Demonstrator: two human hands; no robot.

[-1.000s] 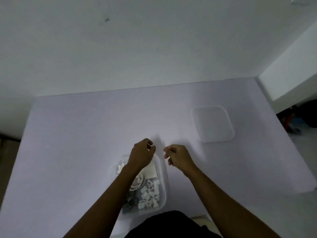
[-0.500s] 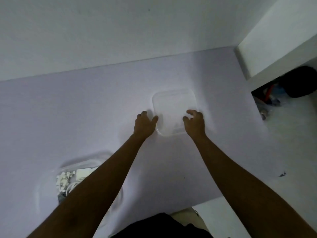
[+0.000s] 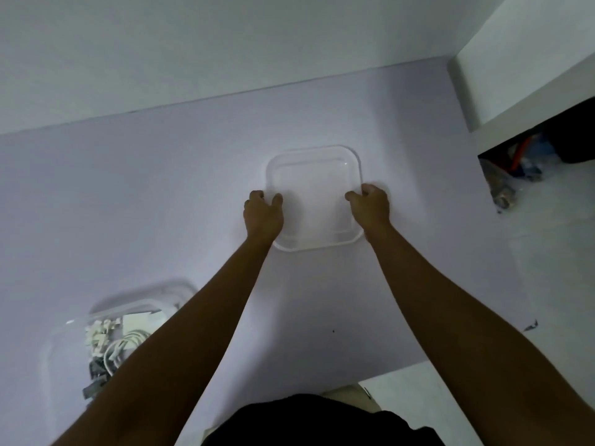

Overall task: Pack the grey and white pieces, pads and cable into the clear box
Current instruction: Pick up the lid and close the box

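A pale lilac table [image 3: 161, 204] runs up to a plain white wall, with a white ledge and a dim gap holding dark clutter [image 3: 528, 162] off past the right hand.

Well to the left of the left hand and much nearer the person sits the clear box [image 3: 67, 333], its walls hazy against the tabletop. Inside it lie small white pieces [image 3: 98, 333], a flat white pad [image 3: 135, 321], a coiled white cable [image 3: 125, 347] and, at the near end, grey pieces [image 3: 95, 375]. The left forearm crosses over the box's right side, so that part of the contents is hidden.

The left hand [image 3: 262, 214] is out at arm's length, curled over the left rim of the clear lid [image 3: 314, 194]: the thumb lies on top of the lid and the fingers wrap its outer edge. How firmly it pinches cannot be told. The lid, a rounded square with a raised rim, lies between the two hands, and whether it rests flat on the table or is lifted clear cannot be told.

The right hand [image 3: 370, 207] mirrors the left on the lid's right rim, thumb over the top, fingers bent around the outside edge. Both hands are partly closed, each gripping only the lid. The lid is well apart from the box, beyond it and to its right.
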